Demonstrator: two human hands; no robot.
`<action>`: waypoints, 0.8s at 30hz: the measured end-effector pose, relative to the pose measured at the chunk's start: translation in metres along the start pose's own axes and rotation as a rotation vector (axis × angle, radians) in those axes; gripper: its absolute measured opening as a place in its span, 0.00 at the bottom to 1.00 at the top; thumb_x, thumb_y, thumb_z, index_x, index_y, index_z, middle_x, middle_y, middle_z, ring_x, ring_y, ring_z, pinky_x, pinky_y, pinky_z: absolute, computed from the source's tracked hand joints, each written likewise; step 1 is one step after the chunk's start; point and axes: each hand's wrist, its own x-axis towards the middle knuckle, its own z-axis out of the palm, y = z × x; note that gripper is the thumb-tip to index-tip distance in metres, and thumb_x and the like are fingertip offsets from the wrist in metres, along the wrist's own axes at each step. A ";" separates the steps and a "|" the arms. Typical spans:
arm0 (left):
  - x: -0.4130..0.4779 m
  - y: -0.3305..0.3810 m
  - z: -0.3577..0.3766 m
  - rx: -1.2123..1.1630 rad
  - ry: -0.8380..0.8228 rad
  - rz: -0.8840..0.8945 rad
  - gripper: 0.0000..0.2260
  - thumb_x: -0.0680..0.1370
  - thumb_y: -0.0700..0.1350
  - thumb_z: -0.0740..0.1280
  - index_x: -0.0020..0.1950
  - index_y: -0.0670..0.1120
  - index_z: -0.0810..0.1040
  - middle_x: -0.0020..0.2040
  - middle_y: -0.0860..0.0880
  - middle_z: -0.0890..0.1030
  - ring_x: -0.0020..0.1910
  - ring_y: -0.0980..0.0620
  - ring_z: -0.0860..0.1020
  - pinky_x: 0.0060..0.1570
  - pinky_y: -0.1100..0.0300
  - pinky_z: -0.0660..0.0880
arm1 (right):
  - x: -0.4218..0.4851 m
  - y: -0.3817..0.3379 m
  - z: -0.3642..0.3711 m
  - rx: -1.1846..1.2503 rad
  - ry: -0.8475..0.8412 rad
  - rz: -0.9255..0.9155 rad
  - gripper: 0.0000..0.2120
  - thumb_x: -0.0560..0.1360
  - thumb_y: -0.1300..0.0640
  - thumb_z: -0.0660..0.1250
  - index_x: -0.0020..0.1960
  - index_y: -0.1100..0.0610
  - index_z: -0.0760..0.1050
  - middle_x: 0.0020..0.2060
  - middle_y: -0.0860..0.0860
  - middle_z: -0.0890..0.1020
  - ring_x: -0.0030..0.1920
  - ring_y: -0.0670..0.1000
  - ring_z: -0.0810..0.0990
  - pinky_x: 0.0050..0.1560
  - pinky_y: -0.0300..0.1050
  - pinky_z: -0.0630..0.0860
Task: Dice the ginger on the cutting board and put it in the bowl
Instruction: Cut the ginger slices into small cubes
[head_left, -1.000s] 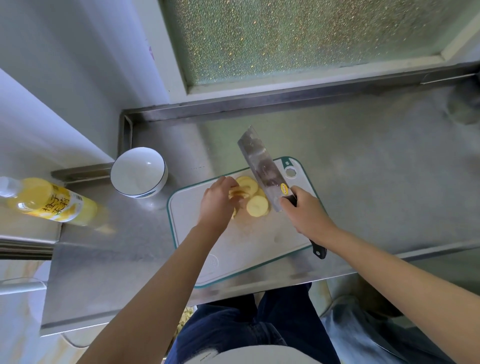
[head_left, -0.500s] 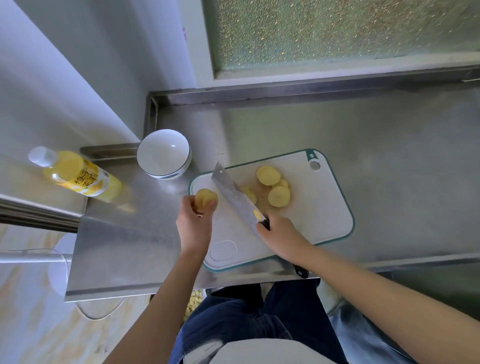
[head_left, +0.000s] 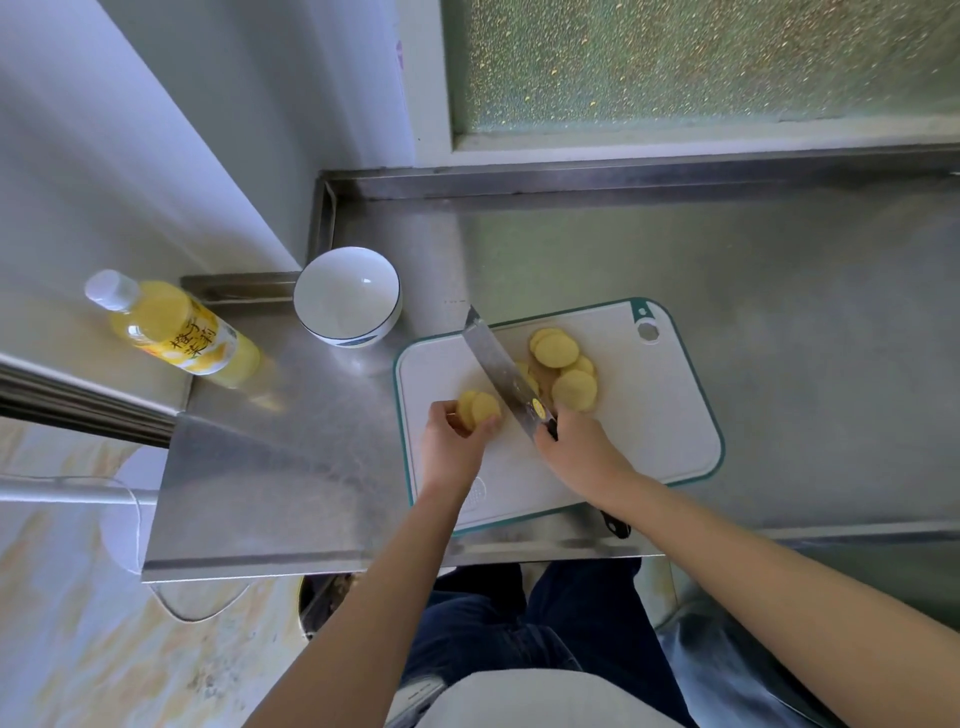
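Note:
A white cutting board (head_left: 649, 431) with a green rim lies on the steel counter. Several round yellow ginger slices (head_left: 563, 371) lie in a loose pile on its far middle. My left hand (head_left: 451, 447) pinches a small stack of slices (head_left: 479, 409) near the board's left edge. My right hand (head_left: 582, 452) grips the handle of a cleaver (head_left: 497, 371); its blade points away, slanted left, between the held stack and the pile. An empty white bowl (head_left: 347, 296) stands on the counter just left of the board's far corner.
A bottle of yellow drink (head_left: 174, 331) lies on a ledge at the left. The steel counter (head_left: 779, 312) stretches right and back to a raised rim under a frosted window. Its front edge runs just below the board, above my legs.
My left hand picked a few slices from the pile and carried them to the board's left side. The cleaver swung down and left, settling between them and the pile.

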 end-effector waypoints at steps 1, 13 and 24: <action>-0.001 -0.001 0.000 0.050 -0.027 0.006 0.21 0.71 0.43 0.73 0.60 0.41 0.71 0.50 0.46 0.76 0.43 0.50 0.73 0.43 0.62 0.70 | -0.002 0.001 0.001 0.004 -0.005 0.000 0.06 0.79 0.55 0.57 0.46 0.57 0.67 0.39 0.55 0.74 0.39 0.56 0.72 0.39 0.44 0.66; 0.005 0.001 0.002 0.399 -0.039 0.180 0.28 0.72 0.48 0.70 0.69 0.45 0.65 0.63 0.44 0.65 0.63 0.44 0.68 0.57 0.55 0.69 | -0.009 0.004 -0.001 -0.033 -0.036 -0.017 0.07 0.79 0.56 0.57 0.44 0.58 0.66 0.34 0.51 0.71 0.35 0.52 0.70 0.33 0.45 0.63; 0.003 -0.001 -0.002 0.254 -0.012 0.184 0.23 0.72 0.43 0.71 0.65 0.42 0.70 0.59 0.43 0.68 0.50 0.44 0.74 0.46 0.63 0.68 | -0.010 -0.003 0.010 -0.058 -0.039 -0.041 0.07 0.79 0.57 0.56 0.44 0.59 0.63 0.31 0.49 0.68 0.33 0.52 0.69 0.34 0.44 0.64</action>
